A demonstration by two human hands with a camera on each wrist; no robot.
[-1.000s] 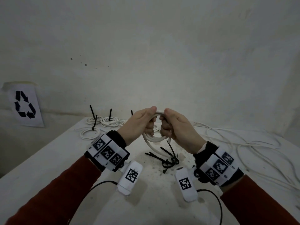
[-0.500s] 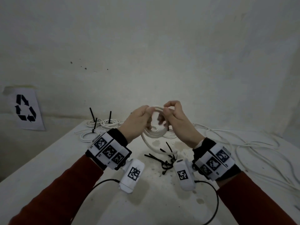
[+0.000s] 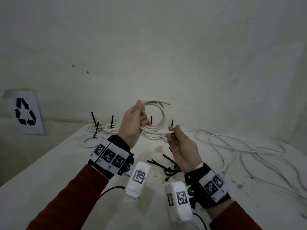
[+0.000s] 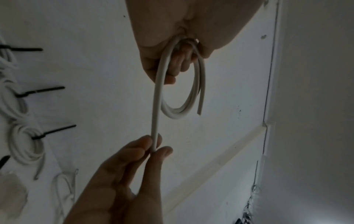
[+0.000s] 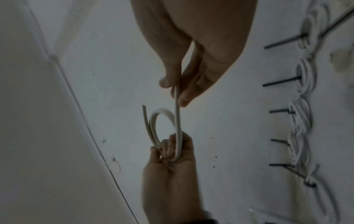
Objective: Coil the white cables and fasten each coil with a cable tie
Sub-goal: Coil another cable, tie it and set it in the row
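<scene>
At far left of the counter lie tied coils with black ties upright. Your left hand holds the white coil raised above the counter, grip closed, fingers curled through its loops. Your right hand pinches the coil's free end between thumb and fingertips. Loose cable ties lie below; uncoiled cables trail right.
</scene>
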